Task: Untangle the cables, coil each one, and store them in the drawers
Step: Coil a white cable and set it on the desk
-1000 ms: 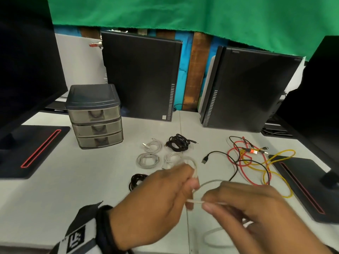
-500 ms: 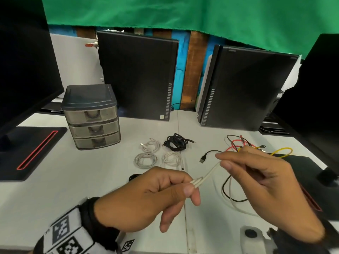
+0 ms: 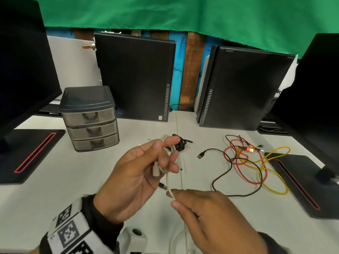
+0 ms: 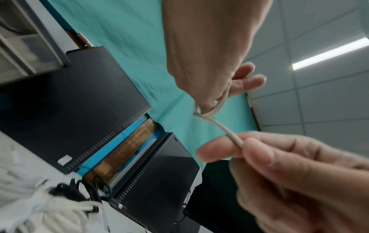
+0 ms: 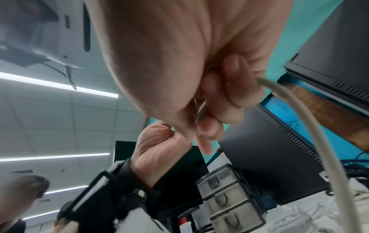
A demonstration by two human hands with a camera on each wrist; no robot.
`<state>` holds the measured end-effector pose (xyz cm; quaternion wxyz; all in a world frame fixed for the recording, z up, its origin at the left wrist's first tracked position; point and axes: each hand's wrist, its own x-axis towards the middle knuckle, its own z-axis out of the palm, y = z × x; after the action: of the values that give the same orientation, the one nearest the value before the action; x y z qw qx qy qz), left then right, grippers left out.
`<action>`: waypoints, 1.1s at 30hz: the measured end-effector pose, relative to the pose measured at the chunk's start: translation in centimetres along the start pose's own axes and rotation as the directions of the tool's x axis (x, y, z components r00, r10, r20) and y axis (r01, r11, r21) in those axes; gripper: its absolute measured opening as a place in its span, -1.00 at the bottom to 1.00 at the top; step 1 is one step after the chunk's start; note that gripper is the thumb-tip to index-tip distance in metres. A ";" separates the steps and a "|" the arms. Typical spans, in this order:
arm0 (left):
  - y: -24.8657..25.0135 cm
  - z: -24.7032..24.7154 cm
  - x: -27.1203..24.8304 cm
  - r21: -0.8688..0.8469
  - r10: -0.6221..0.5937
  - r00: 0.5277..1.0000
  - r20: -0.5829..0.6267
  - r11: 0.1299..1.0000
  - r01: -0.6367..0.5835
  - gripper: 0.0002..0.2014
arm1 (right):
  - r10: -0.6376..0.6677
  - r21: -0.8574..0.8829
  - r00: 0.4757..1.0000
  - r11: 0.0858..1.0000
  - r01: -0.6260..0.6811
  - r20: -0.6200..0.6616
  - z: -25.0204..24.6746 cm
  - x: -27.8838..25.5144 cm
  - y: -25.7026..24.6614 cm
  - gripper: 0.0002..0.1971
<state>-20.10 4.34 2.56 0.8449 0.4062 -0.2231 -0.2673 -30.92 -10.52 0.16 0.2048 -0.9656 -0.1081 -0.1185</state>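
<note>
On table, drawer unit (image 3: 89, 119) closed, contents unclear

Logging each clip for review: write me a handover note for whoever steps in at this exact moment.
Left hand: holds loops of the off-white cable round its fingers.
Right hand: pinches the same cable's free run below, feeding the coil.
On the white desk: a coiled black cable behind the left hand; a tangle of red, yellow and black cables to the right.
Grey three-drawer organiser: all drawers shut.
Left: finish this coil, untangle and coil the rest, store everything in the drawers.
</note>
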 end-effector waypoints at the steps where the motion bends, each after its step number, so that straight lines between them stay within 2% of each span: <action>1: -0.2 -0.1 -0.1 0.087 0.031 0.999 0.032 0.996 -0.033 -0.70 | 0.024 0.007 0.999 1.000 -0.024 0.033 -0.2 -0.1 -0.3 -0.52; 3: -0.6 -0.2 -0.4 0.336 0.086 0.991 0.107 0.934 -0.117 -0.76 | 0.066 0.000 0.993 0.998 -0.066 0.102 -0.9 -0.6 -1.0 -0.32; 4: -1.0 -0.3 -0.6 0.482 0.108 0.983 0.146 0.860 -0.166 -0.76 | 0.061 0.012 0.990 0.998 -0.063 0.126 -1.4 -0.8 -1.4 -0.33; 6: -1.7 -0.5 -1.0 0.725 0.146 0.961 0.237 0.631 -0.274 -0.74 | 0.016 0.107 0.996 0.994 -0.026 0.092 -2.7 -1.1 -2.0 -0.53; 7: -1.8 -0.6 -1.2 0.793 0.158 0.947 0.281 0.518 -0.322 -0.72 | 0.002 0.163 0.997 0.987 -0.014 0.073 -3.5 -1.3 -2.3 -0.64; 8: -1.8 -0.8 -1.2 0.826 0.149 0.944 0.294 0.458 -0.330 -0.70 | -0.003 0.207 0.999 0.978 -0.008 0.052 -4.4 -1.5 -2.4 -0.71; 9: -1.5 -0.8 -1.2 0.831 0.109 0.956 0.272 0.474 -0.291 -0.68 | -0.005 0.249 1.000 0.968 0.003 0.005 -5.2 -1.8 -2.4 -0.75; 11: -0.7 -1.0 -1.4 0.791 -0.067 0.967 0.247 0.590 -0.161 -0.63 | 0.006 0.335 0.989 0.941 0.045 -0.151 -6.5 -2.1 -1.7 -0.79; 13: 0.2 -0.7 -1.8 0.700 -0.273 0.907 0.319 0.714 -0.031 -0.63 | 0.066 0.420 0.949 0.904 0.073 -0.308 -7.0 -1.8 -0.7 -0.84; 14: 0.6 -0.5 -2.1 0.630 -0.338 0.863 0.375 0.776 0.031 -0.64 | 0.097 0.470 0.925 0.878 0.094 -0.366 -7.1 -1.5 -0.2 -0.88; 15: 0.9 -0.3 -2.3 0.533 -0.350 0.829 0.436 0.843 0.075 -0.64 | 0.128 0.522 0.909 0.846 0.108 -0.396 -6.9 -1.0 0.4 -0.91; 17: 1.4 -0.2 -2.3 0.291 -0.244 0.807 0.538 0.952 0.094 -0.61 | 0.193 0.613 0.899 0.784 0.099 -0.393 -6.1 -0.1 1.5 -0.89; 20: 1.7 -0.3 -1.9 0.033 -0.062 0.846 0.529 0.998 0.053 -0.57 | 0.221 0.683 0.938 0.731 0.021 -0.267 -3.5 0.7 1.9 -0.83; 23: 1.3 -0.3 -1.7 0.007 0.040 0.902 0.430 0.999 -0.047 -0.57 | 0.119 0.710 0.988 0.704 -0.017 -0.094 -1.0 1.0 0.3 -0.72; 25: 1.1 -0.3 -1.4 0.138 0.095 0.936 0.338 0.979 -0.149 -0.60 | 0.087 0.703 0.996 0.708 -0.071 0.012 0.3 0.8 -0.9 -0.68; 26: 1.1 -0.3 -1.3 0.256 0.127 0.948 0.291 0.945 -0.205 -0.64 | 0.101 0.668 0.994 0.737 -0.103 0.041 0.9 0.6 -1.1 -0.66; 28: 1.3 -0.4 -1.2 0.514 0.203 0.945 0.256 0.800 -0.311 -0.71 | 0.116 0.533 0.992 0.837 -0.122 0.045 1.2 0.2 -1.0 -0.66; 31: 1.9 -0.9 -0.9 0.788 0.279 0.913 0.298 0.469 -0.400 -0.73 | 0.056 0.341 0.996 0.937 -0.075 0.064 0.4 -0.1 -1.1 -0.76; 33: 2.1 -1.5 -0.7 0.896 0.285 0.904 0.319 0.221 -0.386 -0.72 | -0.008 0.214 1.000 0.977 0.003 0.023 -0.2 -0.4 -1.3 -0.82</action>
<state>-19.18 6.70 3.25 0.4691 0.7524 -0.4544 0.0861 -31.63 -9.52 0.72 0.3061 -0.9389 -0.1255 -0.0954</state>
